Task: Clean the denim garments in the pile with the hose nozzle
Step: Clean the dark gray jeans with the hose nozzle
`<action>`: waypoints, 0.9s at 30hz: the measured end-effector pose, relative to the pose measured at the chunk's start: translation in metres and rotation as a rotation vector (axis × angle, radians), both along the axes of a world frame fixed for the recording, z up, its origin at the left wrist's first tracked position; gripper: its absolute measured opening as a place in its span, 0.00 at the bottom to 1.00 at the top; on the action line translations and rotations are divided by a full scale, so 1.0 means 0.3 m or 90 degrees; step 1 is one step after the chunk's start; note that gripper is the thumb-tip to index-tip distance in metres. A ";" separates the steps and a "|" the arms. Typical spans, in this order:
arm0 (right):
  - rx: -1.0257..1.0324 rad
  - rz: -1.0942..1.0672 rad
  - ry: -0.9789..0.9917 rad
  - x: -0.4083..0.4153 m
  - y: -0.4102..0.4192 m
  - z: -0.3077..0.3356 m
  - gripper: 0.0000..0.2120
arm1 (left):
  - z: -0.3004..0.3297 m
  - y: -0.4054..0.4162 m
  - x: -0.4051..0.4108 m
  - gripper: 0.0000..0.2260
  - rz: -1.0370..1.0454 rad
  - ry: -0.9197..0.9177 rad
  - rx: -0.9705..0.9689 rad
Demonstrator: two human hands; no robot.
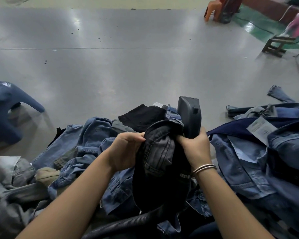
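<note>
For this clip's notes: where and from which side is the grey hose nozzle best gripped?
By its narrow lower neck, from the right, as the right hand does now. The hose nozzle stands upright, its wide head clear above, and the dark denim garment crowds its left side.

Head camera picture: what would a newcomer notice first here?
First, the two hands at centre: the left hand and the right hand grip a dark grey denim garment, and the right hand also holds the grey hose nozzle. Around them lies the pile of blue denim on the grey floor.
</note>
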State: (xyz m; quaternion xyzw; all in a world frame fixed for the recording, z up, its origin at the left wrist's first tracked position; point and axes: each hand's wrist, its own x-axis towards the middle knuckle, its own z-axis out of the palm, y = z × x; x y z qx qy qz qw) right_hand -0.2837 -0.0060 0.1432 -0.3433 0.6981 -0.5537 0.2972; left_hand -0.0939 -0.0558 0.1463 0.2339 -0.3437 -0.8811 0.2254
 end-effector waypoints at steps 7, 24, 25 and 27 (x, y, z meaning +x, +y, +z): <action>-0.032 -0.009 -0.079 -0.031 -0.015 0.035 0.17 | -0.011 -0.039 0.057 0.17 0.009 -0.046 -0.020; -0.052 0.299 -0.302 -0.032 0.034 0.083 0.10 | 0.008 0.007 -0.064 0.23 0.153 -0.378 -0.691; -0.048 0.315 -0.313 -0.033 0.039 0.090 0.11 | 0.021 0.012 -0.069 0.21 0.133 -0.328 -0.640; -0.024 0.328 -0.331 -0.041 0.045 0.098 0.10 | 0.044 0.019 -0.084 0.14 0.126 -0.324 -0.615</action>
